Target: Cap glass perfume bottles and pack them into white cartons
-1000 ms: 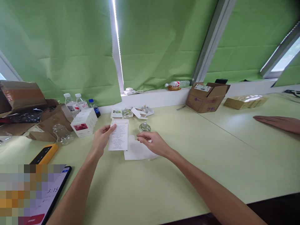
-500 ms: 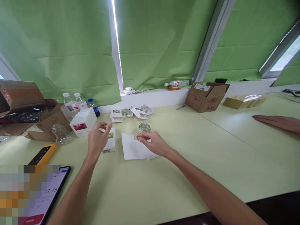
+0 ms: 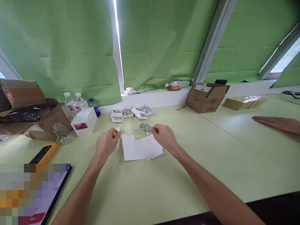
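Note:
A white sheet of paper or card (image 3: 140, 149) with a notch in its upper edge lies flat on the table between my hands. Over a small white box (image 3: 117, 146) at its left is my left hand (image 3: 106, 143), fingertips drawn together; the hand covers most of that box. My right hand (image 3: 165, 136) is also pinched, above the sheet's upper right corner. Its fingertips are beside a small clear glass bottle (image 3: 144, 128) standing behind the sheet. Whether either pinch holds something thin, I cannot tell.
Farther back lie opened small boxes (image 3: 117, 115) and another glass bottle (image 3: 126, 112). At left are a row of white boxes (image 3: 84, 122), plastic bottles (image 3: 81, 101), a clear jar (image 3: 62, 133), a yellow device (image 3: 44, 153) and a phone (image 3: 55, 193). Right: a cardboard carton (image 3: 206, 97), another person's hand (image 3: 276, 123).
My left hand has moved right and lower over the white box, its fingers closing together. My right hand has shifted right, uncovering more of the sheet and coming beside the glass bottle.

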### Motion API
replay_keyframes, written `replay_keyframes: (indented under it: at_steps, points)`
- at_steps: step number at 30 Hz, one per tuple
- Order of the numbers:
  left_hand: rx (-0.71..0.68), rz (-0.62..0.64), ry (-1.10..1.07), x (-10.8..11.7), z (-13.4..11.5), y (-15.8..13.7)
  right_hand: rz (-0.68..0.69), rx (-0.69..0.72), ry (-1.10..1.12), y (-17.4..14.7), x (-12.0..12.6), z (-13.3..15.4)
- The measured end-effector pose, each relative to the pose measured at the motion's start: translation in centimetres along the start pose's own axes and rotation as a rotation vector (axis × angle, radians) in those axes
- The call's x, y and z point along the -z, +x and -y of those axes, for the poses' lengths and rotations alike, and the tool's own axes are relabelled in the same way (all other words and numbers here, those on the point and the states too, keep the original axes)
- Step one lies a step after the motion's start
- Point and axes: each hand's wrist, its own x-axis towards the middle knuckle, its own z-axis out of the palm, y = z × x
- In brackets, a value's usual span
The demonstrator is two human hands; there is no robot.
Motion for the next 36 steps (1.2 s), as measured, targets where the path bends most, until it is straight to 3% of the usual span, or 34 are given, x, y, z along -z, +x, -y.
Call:
replay_keyframes:
  at_steps: [4,9,17,22,24,31,36]
  points:
    - [-0.024,0.047,0.031,-0.4,-0.1,-0.2,0.152,-0.157,-0.222,0.4,-0.1,-1.4]
    - [-0.034,0.073,0.044,-0.7,0.1,-0.2,0.372,-0.215,-0.128,1.0,-0.9,-2.7]
    - [-0.122,0.027,0.001,-1.4,-0.6,-0.6,0.364,-0.133,0.079,1.5,-0.4,-2.6]
    - [-0.321,-0.020,-0.039,-1.9,-1.9,-1.9,0.409,-0.063,0.397,1.1,0.6,-1.6]
    - [-0.348,0.032,-0.081,-2.2,-2.2,-2.3,0.433,-0.055,0.527,0.9,0.9,-1.3]
    - [-0.193,0.294,-0.453,-2.1,-2.6,-2.3,0.516,-0.058,0.679,0.5,0.6,-0.4]
    - [-0.246,0.396,-0.686,-1.7,-3.4,-2.4,0.543,-0.056,0.697,0.0,0.1,0.3]
